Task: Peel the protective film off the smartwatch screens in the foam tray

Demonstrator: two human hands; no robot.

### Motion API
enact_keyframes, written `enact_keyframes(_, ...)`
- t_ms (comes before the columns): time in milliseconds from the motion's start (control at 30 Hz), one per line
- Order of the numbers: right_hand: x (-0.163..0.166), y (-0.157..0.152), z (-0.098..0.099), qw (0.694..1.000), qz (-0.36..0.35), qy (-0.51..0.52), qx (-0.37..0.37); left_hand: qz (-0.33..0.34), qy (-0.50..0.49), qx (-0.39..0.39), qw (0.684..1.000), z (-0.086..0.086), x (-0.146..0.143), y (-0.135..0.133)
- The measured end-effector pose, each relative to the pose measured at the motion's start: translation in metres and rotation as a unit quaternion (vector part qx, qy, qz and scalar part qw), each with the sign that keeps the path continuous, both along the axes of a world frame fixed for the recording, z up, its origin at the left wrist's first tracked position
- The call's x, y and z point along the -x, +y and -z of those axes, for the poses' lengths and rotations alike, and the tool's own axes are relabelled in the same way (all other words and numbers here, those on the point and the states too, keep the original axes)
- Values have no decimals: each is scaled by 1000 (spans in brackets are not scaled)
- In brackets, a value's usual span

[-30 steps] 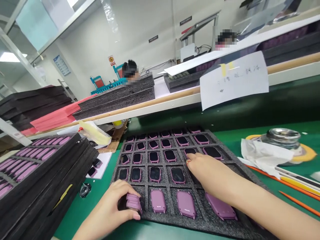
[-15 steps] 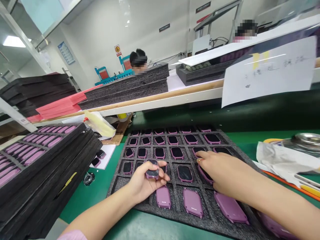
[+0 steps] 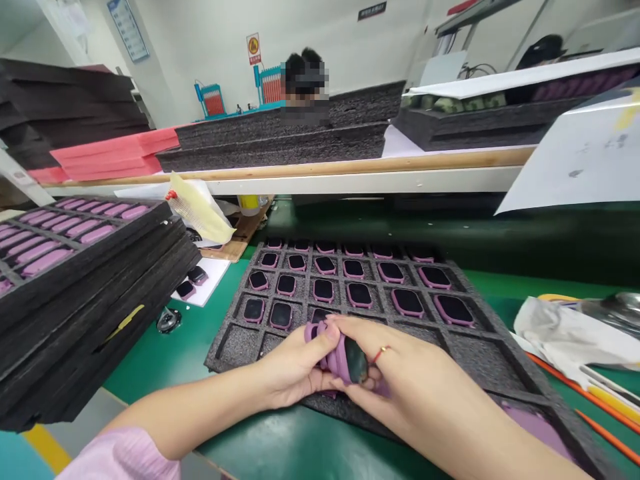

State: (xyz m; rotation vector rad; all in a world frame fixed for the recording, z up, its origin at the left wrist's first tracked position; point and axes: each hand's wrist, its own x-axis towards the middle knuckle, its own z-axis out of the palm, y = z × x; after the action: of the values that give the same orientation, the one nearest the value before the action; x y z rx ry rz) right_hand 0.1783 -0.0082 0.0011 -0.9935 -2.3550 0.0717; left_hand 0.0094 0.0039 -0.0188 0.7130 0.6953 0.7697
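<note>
Several purple smartwatch cases (image 3: 338, 357) are bunched together between my two hands, above the near part of a dark foam tray (image 3: 233, 343). My left hand (image 3: 297, 363) closes on them from the left, thumb on top. From the right, my right hand (image 3: 395, 363) wraps round the same bunch; a dark glossy face shows by its palm. Rows of purple watch cases with black screens (image 3: 360, 295) sit in the tray's compartments beyond my hands. At the near right, one purple case (image 3: 537, 430) lies partly behind my right forearm. My hands hide some near compartments.
Stacked foam trays (image 3: 125, 307) with purple cases on top stand at the left. Beside them two watches (image 3: 193, 283) lie on white paper. A shelf edge (image 3: 350, 180) crosses behind. White cloth (image 3: 565, 340) and orange sticks (image 3: 607, 433) lie right. A person (image 3: 304, 77) is beyond.
My right hand has come from the tray's right side to meet my left, and both now hold several watch cases. Some compartments near my hands are bare now. The view has shifted.
</note>
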Motion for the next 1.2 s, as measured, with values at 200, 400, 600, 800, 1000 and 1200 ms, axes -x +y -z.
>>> enact_keyframes(200,5,11,8,988,-15,123,96,45,-66,36,996,-13,5,-3)
enact_keyframes(400,5,8,2,966,-57,233,96,21,-58,-48,997,-22,10,-7)
enact_keyframes(600,9,2,4,963,-58,248,93,12,-13,-81,997,-14,10,-9)
enact_keyframes(800,8,1,6,960,-45,263,82,37,-13,-121,992,-12,14,-8)
enact_keyframes(1000,5,1,9,955,-66,279,82,90,42,-153,983,-20,18,-6)
enact_keyframes(1200,7,1,10,963,-84,251,52,90,61,-187,976,-22,18,-6)
